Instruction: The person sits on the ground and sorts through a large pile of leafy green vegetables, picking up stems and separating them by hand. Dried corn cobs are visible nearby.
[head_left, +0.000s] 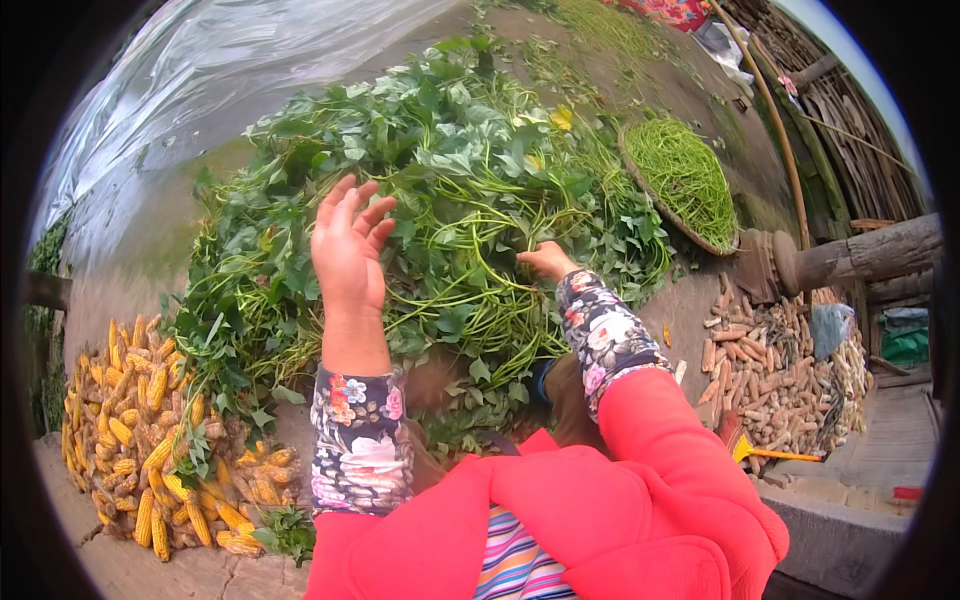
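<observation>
A large heap of leafy green vines (450, 135) lies on the ground in front of me. My left hand (351, 244) is raised over the left part of the heap, palm turned up, fingers apart and holding nothing. At the right part of the heap my right hand (549, 261) has its fingers bent in among the stems; the fingertips are partly hidden, and whether they grip a stem is unclear. Right of the heap stands a round shallow basket (651, 196) filled with cut green stems (679, 172).
Yellow corn cobs (150, 420) are piled at the left. Bare corncobs (765, 397) lie at the right, beside a yellow-handled brush (780, 454) and a wooden post (870, 251). Clear plastic sheeting (202, 67) spreads at the upper left. A long stick (772, 112) leans at the upper right.
</observation>
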